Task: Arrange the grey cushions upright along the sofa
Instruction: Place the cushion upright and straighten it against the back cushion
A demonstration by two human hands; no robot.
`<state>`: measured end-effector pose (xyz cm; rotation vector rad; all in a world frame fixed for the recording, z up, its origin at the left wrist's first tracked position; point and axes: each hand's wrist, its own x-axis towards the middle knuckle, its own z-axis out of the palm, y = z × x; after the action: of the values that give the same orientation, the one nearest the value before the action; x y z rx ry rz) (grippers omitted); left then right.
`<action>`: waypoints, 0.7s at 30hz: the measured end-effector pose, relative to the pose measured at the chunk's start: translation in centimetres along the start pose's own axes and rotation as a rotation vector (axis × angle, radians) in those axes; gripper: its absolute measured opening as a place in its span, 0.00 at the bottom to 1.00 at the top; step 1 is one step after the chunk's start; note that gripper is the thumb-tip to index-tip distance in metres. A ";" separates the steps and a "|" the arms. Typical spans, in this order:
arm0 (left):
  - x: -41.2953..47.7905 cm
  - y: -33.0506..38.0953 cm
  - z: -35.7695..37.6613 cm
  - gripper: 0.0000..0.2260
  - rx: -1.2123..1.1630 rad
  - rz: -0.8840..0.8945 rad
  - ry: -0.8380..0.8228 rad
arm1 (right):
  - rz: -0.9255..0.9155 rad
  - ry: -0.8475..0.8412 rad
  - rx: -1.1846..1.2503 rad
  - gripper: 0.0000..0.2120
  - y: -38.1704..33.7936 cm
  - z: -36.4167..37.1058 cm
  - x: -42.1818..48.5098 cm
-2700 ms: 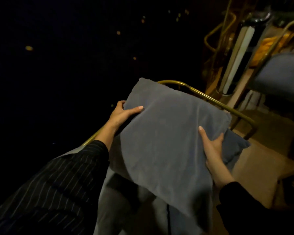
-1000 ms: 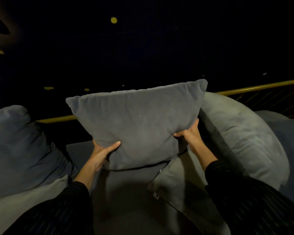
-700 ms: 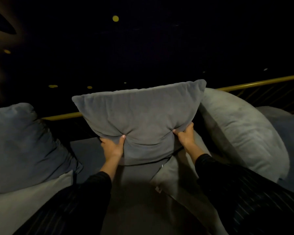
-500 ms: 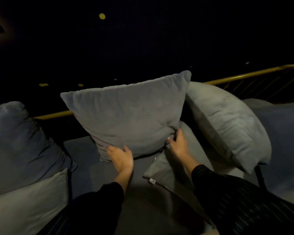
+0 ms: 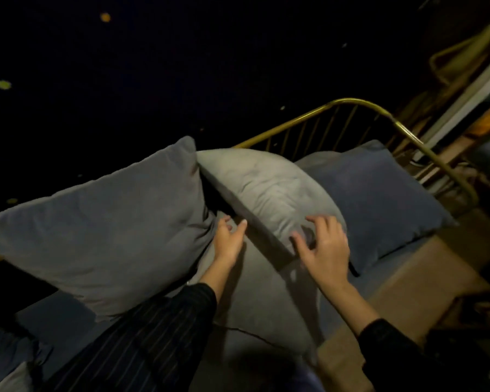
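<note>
A dark grey cushion [image 5: 105, 236] stands upright against the sofa's back rail at the left. To its right a lighter grey cushion [image 5: 269, 190] leans tilted, and another light grey cushion [image 5: 266, 301] lies flat on the seat under my arms. A blue-grey cushion [image 5: 379, 199] leans at the sofa's right end. My left hand [image 5: 229, 241] is open, between the dark cushion and the tilted one, holding nothing. My right hand [image 5: 324, 248] is open with fingers spread over the lower edge of the tilted light cushion.
A brass rail with thin bars [image 5: 359, 114] curves round the sofa's back and right end. Beyond it at the right stand dim furniture and a pale panel [image 5: 470, 100]. Further cushions show at the bottom left corner [image 5: 9, 352]. A tan floor strip [image 5: 408, 292] runs along the sofa's front.
Both hands have let go of the dark grey cushion, which now stands on its own. My view and hands have shifted right, onto the tilted light grey cushion.
</note>
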<state>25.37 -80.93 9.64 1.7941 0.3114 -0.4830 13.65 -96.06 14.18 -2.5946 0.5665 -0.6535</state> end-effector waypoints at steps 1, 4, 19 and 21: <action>0.7 1.1 0.9 0.26 -0.087 -0.027 -0.016 | -0.048 -0.073 -0.107 0.27 0.9 0.3 0.8; 3.2 3.3 3.2 0.34 -0.333 -0.105 -0.060 | -0.130 -0.385 -0.102 0.44 2.8 1.7 1.8; 4.7 16.6 19.7 0.42 -0.029 0.152 -0.012 | -0.085 -0.060 0.489 0.21 14.7 -3.3 20.4; 3.6 18.0 22.8 0.36 0.083 0.267 0.022 | -0.050 0.015 0.558 0.13 16.4 -5.6 22.5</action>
<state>32.95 -107.87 18.16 1.8885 0.0655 -0.2907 24.34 -121.96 18.92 -2.0849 0.2713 -0.7263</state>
